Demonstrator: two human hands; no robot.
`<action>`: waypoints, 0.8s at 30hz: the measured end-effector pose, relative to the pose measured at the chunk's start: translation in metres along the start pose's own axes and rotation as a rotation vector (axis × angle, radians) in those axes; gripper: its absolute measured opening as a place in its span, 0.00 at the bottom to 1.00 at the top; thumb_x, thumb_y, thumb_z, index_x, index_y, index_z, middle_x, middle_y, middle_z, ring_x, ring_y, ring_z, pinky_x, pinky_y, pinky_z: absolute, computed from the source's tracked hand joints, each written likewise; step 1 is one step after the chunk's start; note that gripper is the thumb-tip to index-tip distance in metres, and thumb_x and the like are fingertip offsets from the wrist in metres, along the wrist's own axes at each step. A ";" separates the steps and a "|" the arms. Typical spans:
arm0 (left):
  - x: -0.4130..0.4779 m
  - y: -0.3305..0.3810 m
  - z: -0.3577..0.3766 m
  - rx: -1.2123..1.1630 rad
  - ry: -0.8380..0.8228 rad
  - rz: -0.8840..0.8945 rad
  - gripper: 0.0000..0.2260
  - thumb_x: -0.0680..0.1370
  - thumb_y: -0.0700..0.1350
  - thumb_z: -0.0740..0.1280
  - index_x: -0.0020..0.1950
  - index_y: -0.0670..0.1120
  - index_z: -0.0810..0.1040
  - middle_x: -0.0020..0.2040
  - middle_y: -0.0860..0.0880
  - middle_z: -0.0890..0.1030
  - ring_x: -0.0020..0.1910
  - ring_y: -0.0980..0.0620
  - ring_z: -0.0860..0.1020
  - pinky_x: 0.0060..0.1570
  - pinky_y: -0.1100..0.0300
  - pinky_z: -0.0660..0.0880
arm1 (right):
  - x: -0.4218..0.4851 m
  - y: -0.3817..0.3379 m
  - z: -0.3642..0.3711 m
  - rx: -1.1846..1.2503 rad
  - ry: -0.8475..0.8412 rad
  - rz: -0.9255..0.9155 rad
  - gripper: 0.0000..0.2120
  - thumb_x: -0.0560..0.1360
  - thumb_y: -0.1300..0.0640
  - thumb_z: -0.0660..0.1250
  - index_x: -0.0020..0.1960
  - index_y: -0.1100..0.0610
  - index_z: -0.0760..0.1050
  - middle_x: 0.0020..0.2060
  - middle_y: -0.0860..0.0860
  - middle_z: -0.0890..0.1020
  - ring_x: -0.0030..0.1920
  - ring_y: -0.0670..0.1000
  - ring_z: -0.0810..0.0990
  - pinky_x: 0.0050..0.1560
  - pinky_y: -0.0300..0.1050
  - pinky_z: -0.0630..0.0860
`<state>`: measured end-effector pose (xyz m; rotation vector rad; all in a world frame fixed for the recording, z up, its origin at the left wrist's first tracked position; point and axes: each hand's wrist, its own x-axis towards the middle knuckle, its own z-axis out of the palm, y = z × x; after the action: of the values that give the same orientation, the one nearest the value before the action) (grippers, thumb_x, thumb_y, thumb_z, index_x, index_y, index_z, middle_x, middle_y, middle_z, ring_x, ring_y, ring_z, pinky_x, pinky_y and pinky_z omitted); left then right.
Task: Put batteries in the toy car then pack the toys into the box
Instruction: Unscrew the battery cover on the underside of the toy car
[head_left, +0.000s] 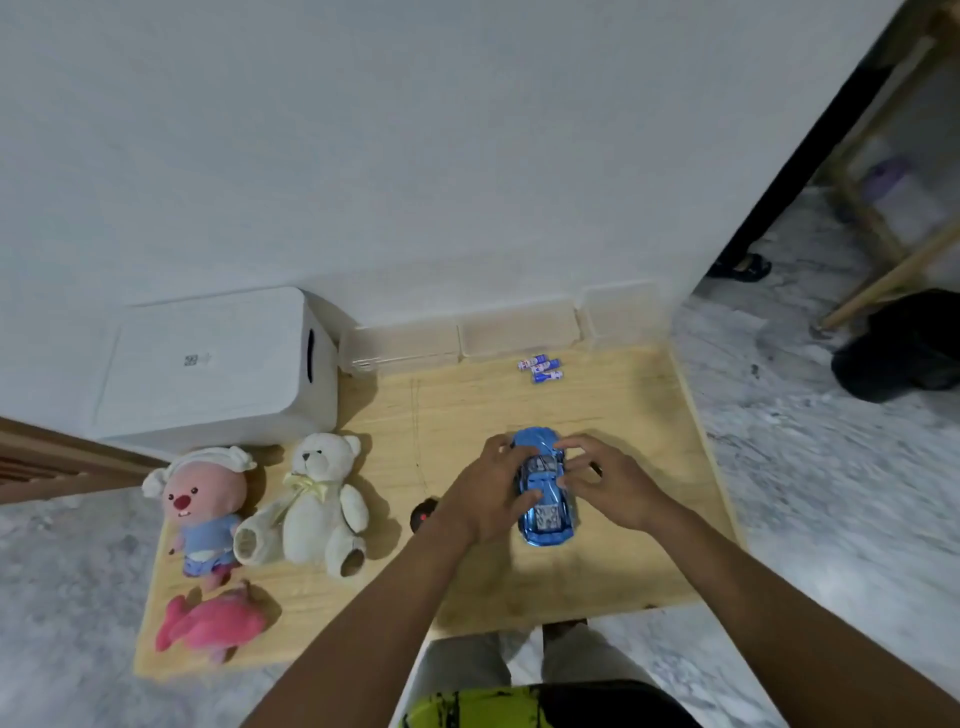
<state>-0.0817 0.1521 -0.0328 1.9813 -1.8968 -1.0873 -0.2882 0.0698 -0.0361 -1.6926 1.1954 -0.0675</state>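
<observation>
Fingers of the left hand (488, 488) and right hand (608, 483) are curled round the blue toy car (544, 512), gripped from both sides. Batteries (540, 368) are seen beyond the car; a black remote (422, 514), plush toys (322, 499) and the white box (218, 369) are set to its left.

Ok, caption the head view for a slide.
Left hand and right hand grip the blue toy car over the wooden board; batteries lie beyond, plush toys and white box to the left.
</observation>
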 end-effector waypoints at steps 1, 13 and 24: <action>-0.001 0.001 0.002 -0.003 0.006 -0.021 0.27 0.80 0.52 0.68 0.78 0.50 0.66 0.78 0.44 0.60 0.65 0.43 0.77 0.63 0.53 0.75 | 0.000 0.000 0.000 0.039 -0.010 -0.006 0.19 0.75 0.51 0.73 0.61 0.35 0.73 0.53 0.44 0.84 0.56 0.39 0.81 0.53 0.42 0.80; -0.017 0.032 0.010 -0.527 0.284 -0.172 0.17 0.79 0.54 0.70 0.66 0.57 0.70 0.55 0.51 0.83 0.45 0.54 0.85 0.42 0.59 0.81 | -0.005 -0.012 -0.013 0.378 0.084 -0.008 0.15 0.77 0.64 0.71 0.57 0.45 0.80 0.50 0.50 0.85 0.46 0.41 0.83 0.42 0.32 0.75; -0.016 0.062 -0.029 -0.907 0.388 -0.117 0.11 0.86 0.48 0.60 0.68 0.59 0.70 0.53 0.43 0.86 0.50 0.45 0.86 0.53 0.47 0.82 | -0.012 -0.054 -0.039 0.524 -0.034 0.011 0.19 0.75 0.50 0.75 0.64 0.41 0.76 0.48 0.47 0.84 0.28 0.38 0.73 0.25 0.34 0.65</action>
<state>-0.1111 0.1474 0.0308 1.5915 -0.8503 -1.1794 -0.2793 0.0510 0.0277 -1.2209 1.0482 -0.3163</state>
